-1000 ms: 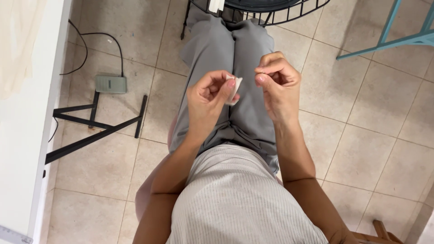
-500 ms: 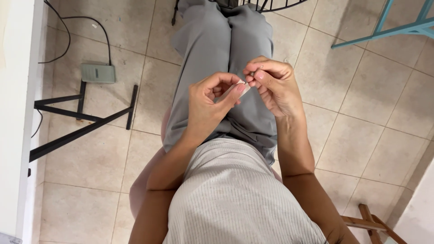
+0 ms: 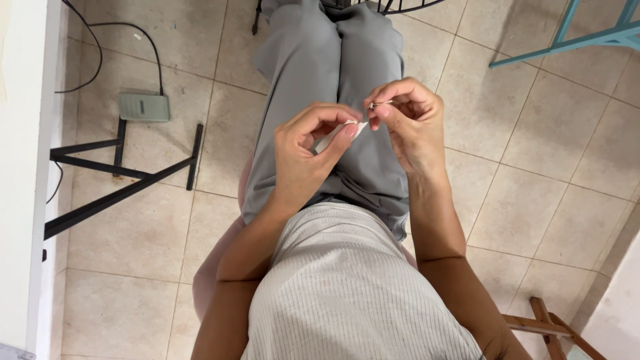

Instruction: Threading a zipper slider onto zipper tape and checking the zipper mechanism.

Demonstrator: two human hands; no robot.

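I look down at my lap in grey trousers [image 3: 333, 73] and a ribbed pale top. My left hand [image 3: 307, 157] pinches a small white piece, maybe paper or fabric [image 3: 340, 133], between thumb and forefinger. My right hand [image 3: 410, 117] pinches a thin metal pin or needle [image 3: 379, 105] at its fingertips, right beside the white piece. Both hands hover close together above my thighs. Whether the pin touches the white piece I cannot tell.
A white table edge [image 3: 27, 173] runs down the left, with black metal legs [image 3: 120, 180] on the tiled floor. A grey foot pedal [image 3: 143, 107] with a black cable lies beyond. A turquoise frame [image 3: 567, 40] is upper right, a wooden piece [image 3: 540, 327] lower right.
My hands have drawn closer together, the right fingertips now meeting the white piece held by the left. The view has shifted slightly, with the floor items moving up and left.
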